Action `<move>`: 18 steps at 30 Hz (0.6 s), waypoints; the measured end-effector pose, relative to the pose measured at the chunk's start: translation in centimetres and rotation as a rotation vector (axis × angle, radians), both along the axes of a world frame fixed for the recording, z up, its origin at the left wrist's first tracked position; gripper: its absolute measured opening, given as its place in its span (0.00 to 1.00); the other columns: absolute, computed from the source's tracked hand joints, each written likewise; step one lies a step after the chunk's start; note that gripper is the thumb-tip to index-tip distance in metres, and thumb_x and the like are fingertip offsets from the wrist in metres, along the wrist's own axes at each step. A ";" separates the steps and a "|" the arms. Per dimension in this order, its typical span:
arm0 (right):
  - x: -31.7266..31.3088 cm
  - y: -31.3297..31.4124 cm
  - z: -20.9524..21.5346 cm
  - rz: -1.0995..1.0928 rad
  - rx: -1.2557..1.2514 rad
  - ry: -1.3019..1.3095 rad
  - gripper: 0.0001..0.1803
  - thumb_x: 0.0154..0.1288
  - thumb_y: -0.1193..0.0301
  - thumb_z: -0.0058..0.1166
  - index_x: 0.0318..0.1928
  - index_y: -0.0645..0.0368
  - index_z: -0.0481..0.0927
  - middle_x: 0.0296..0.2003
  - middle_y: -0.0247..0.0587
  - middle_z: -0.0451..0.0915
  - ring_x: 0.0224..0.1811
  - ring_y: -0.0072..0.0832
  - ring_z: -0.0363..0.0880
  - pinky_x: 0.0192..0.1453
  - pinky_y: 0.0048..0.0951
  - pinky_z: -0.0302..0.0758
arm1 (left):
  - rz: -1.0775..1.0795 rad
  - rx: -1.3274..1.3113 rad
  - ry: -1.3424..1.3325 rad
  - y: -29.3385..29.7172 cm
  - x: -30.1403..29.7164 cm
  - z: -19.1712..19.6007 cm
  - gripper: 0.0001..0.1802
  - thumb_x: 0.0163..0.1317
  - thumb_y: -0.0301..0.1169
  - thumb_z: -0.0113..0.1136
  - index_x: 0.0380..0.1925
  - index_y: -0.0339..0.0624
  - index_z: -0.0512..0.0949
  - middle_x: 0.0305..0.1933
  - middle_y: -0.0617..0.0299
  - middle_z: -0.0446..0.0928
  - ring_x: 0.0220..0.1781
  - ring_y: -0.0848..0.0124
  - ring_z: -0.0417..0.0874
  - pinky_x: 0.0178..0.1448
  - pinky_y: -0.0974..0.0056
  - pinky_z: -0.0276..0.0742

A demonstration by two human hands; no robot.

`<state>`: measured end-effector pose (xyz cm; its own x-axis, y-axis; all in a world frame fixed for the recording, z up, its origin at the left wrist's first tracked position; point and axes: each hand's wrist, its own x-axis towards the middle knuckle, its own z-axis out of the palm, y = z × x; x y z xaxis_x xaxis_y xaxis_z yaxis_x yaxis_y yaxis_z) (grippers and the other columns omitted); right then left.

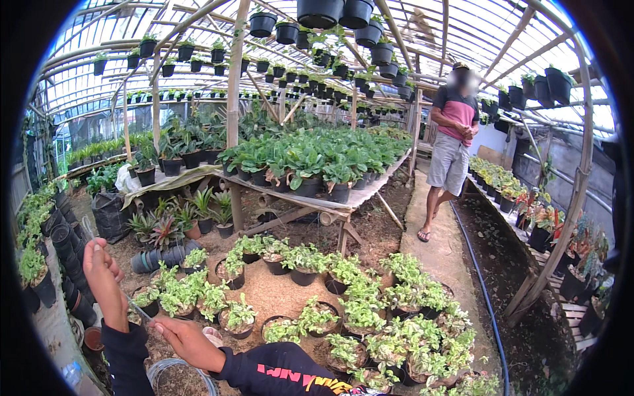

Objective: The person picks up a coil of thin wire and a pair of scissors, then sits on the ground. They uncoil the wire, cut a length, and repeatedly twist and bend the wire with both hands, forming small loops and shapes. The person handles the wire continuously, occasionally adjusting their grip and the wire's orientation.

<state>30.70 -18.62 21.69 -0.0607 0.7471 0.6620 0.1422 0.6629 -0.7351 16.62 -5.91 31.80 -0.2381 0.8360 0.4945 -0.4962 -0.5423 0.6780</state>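
On the left side, my left hand (104, 274) is raised with its fingers closed round a thin grey wire, whose bent end (88, 228) sticks up above the fist. Lower and to the right, my right hand (188, 340) pinches a piece of the same-looking wire (139, 309) between thumb and fingers. Whether it is one unbroken length from hand to hand, I cannot tell. Beneath my right hand lies a loose coil of wire (155, 373) on the ground. Potted plants with pale green leaves (175, 290) stand just beyond my hands.
Several potted plants (409, 343) spread over the ground ahead. A raised bench (330, 206) carries leafy pots; more pots (317, 12) hang overhead. A person (452, 132) stands on the concrete path (416, 264), beside a blue hose (485, 290). Stacked black pots (148, 261) lie at left.
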 end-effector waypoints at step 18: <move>7.2 3.0 6.3 0.069 -0.324 -0.614 0.14 0.81 0.68 0.50 0.42 0.65 0.84 0.22 0.32 0.78 0.25 0.19 0.75 0.32 0.27 0.72 | 0.239 -0.434 1.053 -1.7 -11.3 -0.5 0.16 0.75 0.38 0.53 0.40 0.34 0.81 0.27 0.49 0.85 0.31 0.55 0.88 0.35 0.54 0.80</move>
<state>37.92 -15.59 27.97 -0.4069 0.8821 0.2372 0.5611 0.4463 -0.6971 5.32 -7.64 31.33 -0.0540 0.9730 0.2243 0.5068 -0.1669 0.8458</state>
